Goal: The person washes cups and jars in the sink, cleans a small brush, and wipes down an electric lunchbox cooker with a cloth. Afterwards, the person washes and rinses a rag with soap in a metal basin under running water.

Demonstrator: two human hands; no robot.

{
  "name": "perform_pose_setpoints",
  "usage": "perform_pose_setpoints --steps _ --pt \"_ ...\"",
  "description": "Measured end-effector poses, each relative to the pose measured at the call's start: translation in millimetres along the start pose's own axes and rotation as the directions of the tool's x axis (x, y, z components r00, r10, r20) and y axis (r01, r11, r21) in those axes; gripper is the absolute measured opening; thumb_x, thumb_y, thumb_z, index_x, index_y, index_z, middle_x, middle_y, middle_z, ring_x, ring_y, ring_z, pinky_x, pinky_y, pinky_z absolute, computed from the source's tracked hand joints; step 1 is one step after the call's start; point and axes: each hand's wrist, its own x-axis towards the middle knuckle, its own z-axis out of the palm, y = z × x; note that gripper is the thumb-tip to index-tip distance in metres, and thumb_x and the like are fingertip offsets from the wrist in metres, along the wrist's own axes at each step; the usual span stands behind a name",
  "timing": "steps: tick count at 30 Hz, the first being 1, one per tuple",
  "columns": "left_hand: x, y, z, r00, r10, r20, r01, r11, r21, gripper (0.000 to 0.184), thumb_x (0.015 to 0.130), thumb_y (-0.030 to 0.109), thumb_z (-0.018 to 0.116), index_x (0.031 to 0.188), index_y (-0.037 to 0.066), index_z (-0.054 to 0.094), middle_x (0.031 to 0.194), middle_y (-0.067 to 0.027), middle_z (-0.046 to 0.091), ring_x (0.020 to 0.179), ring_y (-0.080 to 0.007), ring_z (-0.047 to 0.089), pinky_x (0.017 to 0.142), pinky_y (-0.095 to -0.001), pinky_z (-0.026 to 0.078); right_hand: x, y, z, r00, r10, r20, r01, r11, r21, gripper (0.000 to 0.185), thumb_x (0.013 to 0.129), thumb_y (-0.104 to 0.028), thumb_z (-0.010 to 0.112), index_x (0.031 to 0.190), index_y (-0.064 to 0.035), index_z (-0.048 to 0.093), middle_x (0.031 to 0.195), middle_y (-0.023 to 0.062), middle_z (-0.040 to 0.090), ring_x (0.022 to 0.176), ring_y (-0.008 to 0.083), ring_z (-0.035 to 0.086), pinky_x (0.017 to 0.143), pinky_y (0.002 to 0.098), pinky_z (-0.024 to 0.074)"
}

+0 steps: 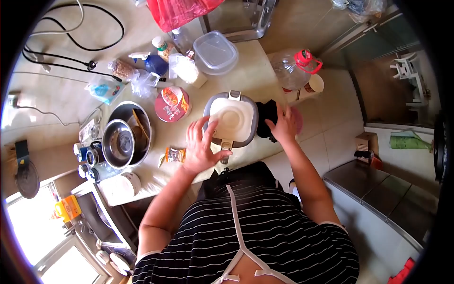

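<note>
A square container (232,117) with a pale top, a grey rim and clips stands near the counter's front edge. My left hand (202,146) is at its left side, fingers spread, with the fingertips over the rim and the thumb close to the front clip (227,145). I cannot tell how firmly it touches. To the right of the container lies a crumpled black cloth (267,118). My right hand (283,127) is at the cloth's right edge, fingers apart and thumb against or just above it.
Left of the container are an instant noodle tub (173,104), a small snack packet (175,155) and nested steel bowls (119,142). A clear plastic box (215,51) and a spray bottle (155,64) stand at the back. A big red-capped bottle (291,71) is beyond the counter's right edge.
</note>
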Motion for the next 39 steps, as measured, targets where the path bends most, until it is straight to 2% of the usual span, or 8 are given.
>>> perform_pose_setpoints --steps 5,9,11,14,19,21,28,39 --pt "74.6 6.2 -42.4 0.671 0.355 0.651 -0.554 0.823 0.122 0.103 0.049 0.043 0.085 0.141 0.036 0.038 0.154 -0.0059 0.022 0.141 -0.0307 0.022 0.113 -0.0528 0.021 29.9 -0.5 3.0 0.898 0.210 0.388 -0.291 0.943 0.164 0.084 0.068 -0.038 0.080 0.137 -0.0125 0.039 0.125 0.0228 0.052 0.112 0.0419 0.053 0.089 0.0480 0.0465" --pt "98.2 -1.2 -30.0 0.526 0.415 0.743 -0.662 0.747 0.052 0.105 0.051 0.037 0.087 0.143 0.039 0.034 0.157 -0.0051 0.015 0.145 -0.0299 0.013 0.114 -0.0557 0.012 33.3 -6.4 -43.5 0.902 0.223 0.370 -0.348 0.883 0.314 0.055 0.067 -0.031 0.080 0.111 -0.0026 0.063 0.098 0.0199 0.067 0.092 0.0351 0.064 0.079 0.0421 0.0504" --pt "104.0 -11.6 -24.5 0.510 0.428 0.746 -0.614 0.789 -0.032 0.100 0.054 0.040 0.085 0.141 0.043 0.036 0.158 -0.0049 0.012 0.145 -0.0319 0.008 0.114 -0.0574 0.009 20.9 20.7 -13.9 0.911 0.270 0.313 -0.403 0.414 0.816 0.042 0.070 -0.025 0.077 0.101 0.0011 0.066 0.096 0.0134 0.067 0.084 0.0225 0.063 0.075 0.0341 0.0481" --pt "87.3 -13.5 -9.7 0.598 0.429 0.678 -0.563 0.826 -0.026 0.097 0.054 0.047 0.082 0.140 0.042 0.038 0.158 -0.0050 0.012 0.145 -0.0328 0.008 0.113 -0.0588 0.008 10.4 34.9 -26.3 0.886 0.361 0.291 -0.332 0.054 0.942 0.043 0.071 -0.013 0.074 0.107 0.0025 0.057 0.101 0.0083 0.061 0.088 0.0188 0.059 0.078 0.0306 0.0474" --pt "60.3 1.0 7.5 0.864 0.235 0.445 -0.316 0.942 0.116 0.093 0.056 0.054 0.079 0.139 0.038 0.040 0.155 -0.0113 0.019 0.143 -0.0378 0.013 0.108 -0.0646 0.011 9.1 -4.2 -85.9 0.933 0.351 0.079 -0.216 0.369 0.904 0.050 0.071 -0.005 0.071 0.118 -0.0013 0.054 0.105 0.0101 0.061 0.090 0.0218 0.060 0.083 0.0320 0.0478" --pt "46.1 11.5 23.0 0.950 0.113 0.293 -0.168 0.971 0.171 0.101 0.057 0.059 0.077 0.144 0.030 0.035 0.152 -0.0176 0.021 0.141 -0.0430 0.012 0.106 -0.0669 0.011 11.8 -43.5 -123.2 0.922 0.079 -0.380 0.182 0.776 0.604 0.060 0.069 -0.010 0.077 0.125 -0.0054 0.053 0.110 0.0118 0.061 0.094 0.0281 0.062 0.084 0.0349 0.0492" --pt "39.4 9.0 28.4 0.977 0.011 0.212 -0.046 0.986 0.159 0.107 0.060 0.073 0.067 0.137 0.004 0.041 0.150 -0.0174 0.027 0.140 -0.0393 0.018 0.107 -0.0664 0.007 -7.6 -96.8 -105.5 0.950 -0.268 -0.161 0.305 0.907 0.292 0.049 0.077 -0.025 0.073 0.124 -0.0227 0.059 0.117 0.0106 0.056 0.102 0.0319 0.055 0.083 0.0397 0.0498" --pt "38.7 13.2 33.2 0.975 -0.032 0.219 -0.022 0.971 0.238 0.104 0.062 0.072 0.065 0.140 0.009 0.038 0.146 -0.0185 0.030 0.140 -0.0396 0.018 0.106 -0.0652 0.007 91.5 -112.5 -97.0 0.935 -0.355 -0.006 0.329 0.862 0.384 0.022 0.084 -0.026 0.066 0.104 -0.0185 0.067 0.095 0.0051 0.063 0.084 0.0284 0.063 0.071 0.0381 0.0507"
